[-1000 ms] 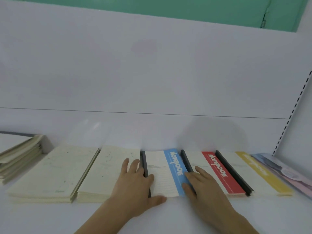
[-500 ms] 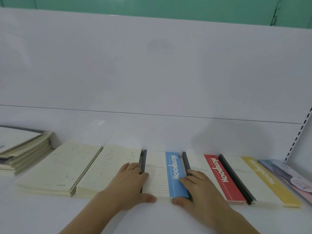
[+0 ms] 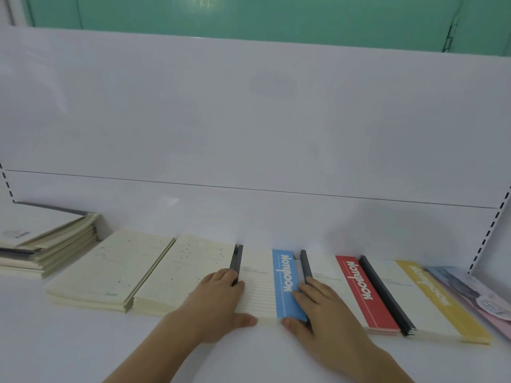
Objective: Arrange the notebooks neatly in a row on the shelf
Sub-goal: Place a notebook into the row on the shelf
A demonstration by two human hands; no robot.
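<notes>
Squaring step: left hand [image 3: 218, 302] and right hand [image 3: 322, 310], fingers flat, bracket the blue-striped notebook [image 3: 272, 286], seemingly unclamped; next, nudge it flush beside red-striped notebook [image 3: 356, 294].

On my feed: white shelf board [image 3: 69, 355] fills the near half, matte, no glare. White back panel [image 3: 249, 120] rises from its far edge, split by one thin horizontal seam [image 3: 249, 188] running left to right, dipping slightly toward the right. Slotted uprights at both ends: left upright [image 3: 7, 183] only partly in frame, right upright [image 3: 489, 236] shows a dashed row of slots. Above the panel, a green wall [image 3: 249, 15] with a vertical frame line at far right. Light is soft and even, with faint shadows on the panel's lower right.
</notes>
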